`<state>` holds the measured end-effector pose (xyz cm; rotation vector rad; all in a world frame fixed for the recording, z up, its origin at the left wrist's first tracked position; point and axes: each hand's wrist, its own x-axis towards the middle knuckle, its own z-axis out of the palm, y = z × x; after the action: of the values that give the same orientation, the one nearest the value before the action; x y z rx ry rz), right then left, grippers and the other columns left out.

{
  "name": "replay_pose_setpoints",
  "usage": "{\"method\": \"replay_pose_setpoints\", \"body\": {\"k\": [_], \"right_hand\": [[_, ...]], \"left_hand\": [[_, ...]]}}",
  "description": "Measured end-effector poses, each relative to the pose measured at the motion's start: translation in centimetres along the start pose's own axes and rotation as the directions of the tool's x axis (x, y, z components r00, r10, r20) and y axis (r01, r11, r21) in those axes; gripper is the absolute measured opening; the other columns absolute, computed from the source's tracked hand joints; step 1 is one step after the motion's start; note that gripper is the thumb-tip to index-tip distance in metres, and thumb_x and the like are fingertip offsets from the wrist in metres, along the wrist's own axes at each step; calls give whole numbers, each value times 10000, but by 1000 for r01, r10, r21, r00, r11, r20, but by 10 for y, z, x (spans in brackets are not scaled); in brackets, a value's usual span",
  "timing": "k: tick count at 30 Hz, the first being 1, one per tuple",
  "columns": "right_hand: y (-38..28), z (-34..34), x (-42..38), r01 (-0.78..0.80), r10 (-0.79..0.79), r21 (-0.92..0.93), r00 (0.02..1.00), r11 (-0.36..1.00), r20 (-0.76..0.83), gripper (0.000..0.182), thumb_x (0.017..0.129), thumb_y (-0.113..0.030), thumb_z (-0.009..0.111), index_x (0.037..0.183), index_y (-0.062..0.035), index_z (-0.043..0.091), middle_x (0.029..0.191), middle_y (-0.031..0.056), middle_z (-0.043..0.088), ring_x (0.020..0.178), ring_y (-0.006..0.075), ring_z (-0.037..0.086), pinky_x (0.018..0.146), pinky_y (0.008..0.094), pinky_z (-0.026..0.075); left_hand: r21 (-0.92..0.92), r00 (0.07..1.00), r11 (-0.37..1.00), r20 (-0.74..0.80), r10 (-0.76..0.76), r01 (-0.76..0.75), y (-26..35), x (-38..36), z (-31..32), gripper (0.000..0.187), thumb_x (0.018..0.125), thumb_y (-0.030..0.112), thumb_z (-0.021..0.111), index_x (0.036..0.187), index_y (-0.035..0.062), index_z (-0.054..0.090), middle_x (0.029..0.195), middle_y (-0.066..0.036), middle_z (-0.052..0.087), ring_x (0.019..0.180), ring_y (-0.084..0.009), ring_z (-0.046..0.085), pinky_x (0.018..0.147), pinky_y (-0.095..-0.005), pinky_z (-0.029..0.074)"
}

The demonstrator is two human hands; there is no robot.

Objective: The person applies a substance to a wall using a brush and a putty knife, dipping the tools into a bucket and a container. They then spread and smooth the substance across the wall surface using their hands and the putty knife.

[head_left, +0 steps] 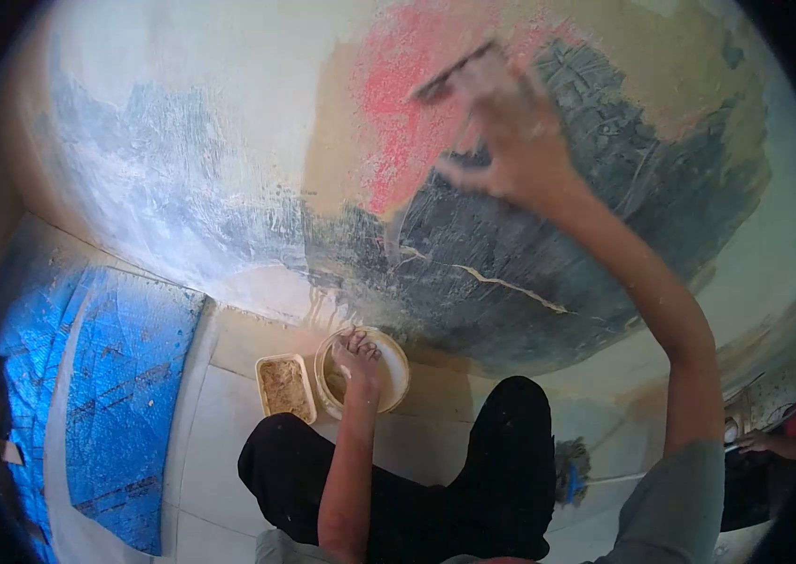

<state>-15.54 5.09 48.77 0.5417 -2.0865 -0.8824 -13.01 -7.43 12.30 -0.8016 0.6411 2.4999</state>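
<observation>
My right hand (515,141), blurred by motion, is raised to the wall and grips a flat putty blade (454,73). The blade's dark edge lies at the pink-red patch (393,122) on the wall. Below and to the right of that patch spreads dark grey, rough plaster (529,244) with a pale crack (511,285) across it. My left hand (357,355) is lower down, over a round tub (400,371) near its far rim. Its fingers are bent with gaps between them, and no tool shows in it. Beside the tub stands a rectangular container (285,385) with brownish, crusted contents.
A blue plastic sheet (120,404) covers something at the left. Below me are pale floor tiles (214,470) and my bent knees in black trousers (511,432). At right, another person's hand (760,442) is near a pole (619,477) leading to a brush head (572,470).
</observation>
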Motion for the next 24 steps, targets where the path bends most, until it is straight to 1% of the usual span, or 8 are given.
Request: {"method": "replay_pose_setpoints", "body": {"k": [4, 6, 10, 12, 13, 19, 21, 24], "right_hand": [[5, 10, -8, 193, -198, 54, 974, 980, 113, 619, 782, -516, 553, 1241, -117, 439, 1274, 87, 447, 1253, 213, 369, 1102, 433, 161], [31, -2, 8, 61, -70, -150, 996, 987, -57, 590, 783, -493, 555, 1218, -105, 463, 1234, 93, 478, 1245, 223, 375, 1103, 436, 177], [21, -11, 8, -25, 16, -102, 995, 994, -94, 553, 782, -484, 557, 1183, -110, 492, 1205, 72, 497, 1237, 194, 384, 1102, 436, 183], [-2, 2, -11, 344, -348, 50, 922, 937, 169, 538, 770, -478, 571, 1166, -119, 505, 1201, 66, 500, 1231, 189, 392, 1094, 443, 190], [7, 1, -10, 343, -345, 42, 923, 938, 170, 538, 770, -478, 571, 1166, -119, 505, 1201, 66, 500, 1231, 189, 392, 1094, 443, 190], [30, -7, 8, -50, 11, -240, 987, 970, -161, 532, 770, -507, 573, 1150, -140, 515, 1236, 51, 479, 1236, 200, 396, 1095, 449, 200], [-3, 8, -13, 39, -44, 118, 998, 992, 37, 518, 768, -490, 579, 1158, -157, 507, 1283, 42, 457, 1257, 202, 375, 1084, 450, 212], [2, 15, -14, 300, -301, -59, 954, 952, -8, 536, 759, -528, 565, 1134, -146, 534, 1312, 37, 442, 1276, 203, 356, 1086, 452, 204]], "left_hand": [[-21, 1000, 1000, -4, -17, 16, 2, -4, 5, 312, 896, 369, 362, 1022, 122, 505, 774, -13, 516, 576, -155, 456, 545, -318, 379], [-33, 1000, 999, 11, 8, -8, 2, -4, 1, 312, 887, 370, 379, 1023, 118, 503, 779, -16, 517, 582, -158, 451, 552, -316, 375], [-48, 999, 998, 15, 32, -31, 3, -4, 0, 314, 873, 378, 402, 1014, 116, 503, 792, -22, 515, 588, -164, 445, 559, -318, 374], [-38, 1000, 999, 23, 11, -10, 3, -1, -2, 308, 860, 384, 422, 998, 122, 504, 801, -27, 510, 593, -166, 439, 559, -318, 372], [-37, 999, 999, 31, 10, -9, 2, -1, -1, 308, 860, 384, 422, 998, 122, 504, 801, -27, 510, 593, -166, 439, 559, -318, 372], [-3, 1000, 1000, -14, -1, 1, 4, -7, -3, 332, 869, 422, 402, 992, 134, 512, 795, -20, 499, 622, -167, 440, 552, -323, 371], [-27, 1000, 1000, 26, -8, 9, 4, -9, -3, 327, 816, 363, 465, 1016, 108, 505, 928, -35, 471, 681, -178, 439, 636, -348, 384], [-13, 999, 1000, -40, -1, 0, 1, -5, 0, 407, 905, 480, 339, 1014, 128, 510, 786, -17, 502, 618, -167, 441, 545, -322, 372]]}}
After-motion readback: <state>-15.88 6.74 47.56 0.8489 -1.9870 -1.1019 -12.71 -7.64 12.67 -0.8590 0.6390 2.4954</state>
